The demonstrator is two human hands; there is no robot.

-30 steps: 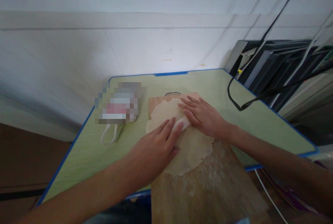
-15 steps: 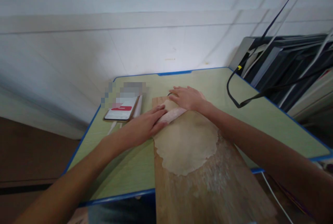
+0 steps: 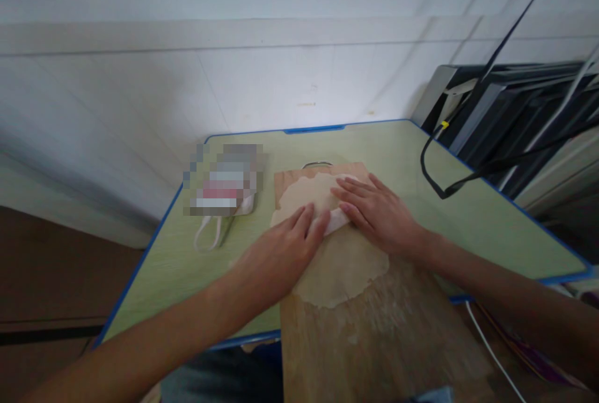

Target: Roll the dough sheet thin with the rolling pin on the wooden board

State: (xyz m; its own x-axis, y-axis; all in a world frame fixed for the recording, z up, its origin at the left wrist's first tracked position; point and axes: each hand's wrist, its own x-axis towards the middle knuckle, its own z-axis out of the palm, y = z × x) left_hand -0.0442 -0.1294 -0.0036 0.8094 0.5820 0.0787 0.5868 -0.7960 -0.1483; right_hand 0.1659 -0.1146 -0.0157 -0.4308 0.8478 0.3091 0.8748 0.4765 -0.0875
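Note:
A wide, thin sheet of dough (image 3: 344, 272) with a ragged edge lies on a wooden board (image 3: 327, 353). Across its middle is a pale, floury rolling pin (image 3: 336, 222), of which only a short stretch shows between the hands. My left hand (image 3: 285, 244) is closed over the pin's left part, thumb lying along it. On the right part rests my right hand (image 3: 384, 219), holding the pin under its palm with the fingers extended over the dough. Both ends of the pin are hidden. Flour is smeared on the board nearest me.
A pixelated phone (image 3: 219, 188) with a white cable (image 3: 206, 237) lies left on the green, blue-edged table (image 3: 468, 222). A metal handle (image 3: 318, 164) shows at the board's far end. Dark folders (image 3: 528, 110) stand at right, with a black cable (image 3: 440, 191) looping before them.
Both hands have come back toward me with the rolling pin, from the dough's far edge to its middle. The far part of the dough and the board's handle are now uncovered.

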